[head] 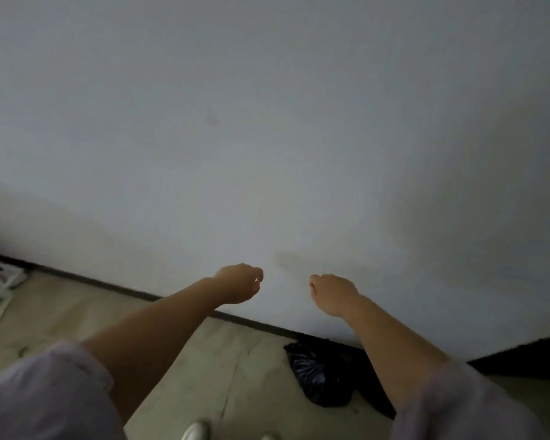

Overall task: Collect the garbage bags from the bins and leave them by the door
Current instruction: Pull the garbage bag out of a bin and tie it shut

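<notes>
A black garbage bag (pixel 319 376) lies on the floor at the foot of a white wall, below my right forearm. My left hand (pixel 240 283) and my right hand (pixel 332 293) are both raised in front of the wall, well above the bag and apart from it. Each hand has its fingers curled in loosely, and nothing is held in either. No bin is in view.
The white wall (pixel 267 138) fills most of the view, with a dark skirting strip (pixel 108 284) along its base. A pale floor (pixel 204 360) runs below. A white rack-like object (pixel 0 287) lies at the far left. My shoe tips (pixel 197 431) show at the bottom.
</notes>
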Available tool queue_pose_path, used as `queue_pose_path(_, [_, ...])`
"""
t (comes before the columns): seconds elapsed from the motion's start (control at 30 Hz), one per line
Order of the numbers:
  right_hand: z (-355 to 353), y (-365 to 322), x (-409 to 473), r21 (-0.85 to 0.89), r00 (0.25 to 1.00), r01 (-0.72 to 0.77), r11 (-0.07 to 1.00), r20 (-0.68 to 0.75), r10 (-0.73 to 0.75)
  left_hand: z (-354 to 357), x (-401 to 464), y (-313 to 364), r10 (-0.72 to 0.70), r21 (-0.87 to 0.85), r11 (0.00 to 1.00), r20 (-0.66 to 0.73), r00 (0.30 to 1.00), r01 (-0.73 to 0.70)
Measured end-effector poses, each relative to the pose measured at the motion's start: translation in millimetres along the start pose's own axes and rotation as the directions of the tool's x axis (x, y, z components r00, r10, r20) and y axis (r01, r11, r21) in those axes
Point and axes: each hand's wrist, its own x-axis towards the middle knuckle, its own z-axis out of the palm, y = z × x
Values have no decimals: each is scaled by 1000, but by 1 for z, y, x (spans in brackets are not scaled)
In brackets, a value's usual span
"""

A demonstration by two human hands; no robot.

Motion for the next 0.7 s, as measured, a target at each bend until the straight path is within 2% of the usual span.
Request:
queue_pose_path(0.13, [-2, -62, 25, -114, 986, 162, 980, 57, -156, 12, -62, -49, -215, -76, 974, -35, 976, 212])
queue_pose_path(0.27, [-4, -147, 32, -217, 934, 358, 908, 73, -351, 27, -139, -98, -409, -181, 902, -76, 909, 391])
queue_pose_path(0.43, [8, -268, 7, -314, 808, 583, 749, 125, -576, 66, -249, -144, -617, -301, 767, -102, 780, 567])
queue_pose_path(0.7, [80, -449, -97, -383, 588, 791, 478, 256, -767, 158, -436, -185, -812, -404, 537, -10, 583, 741])
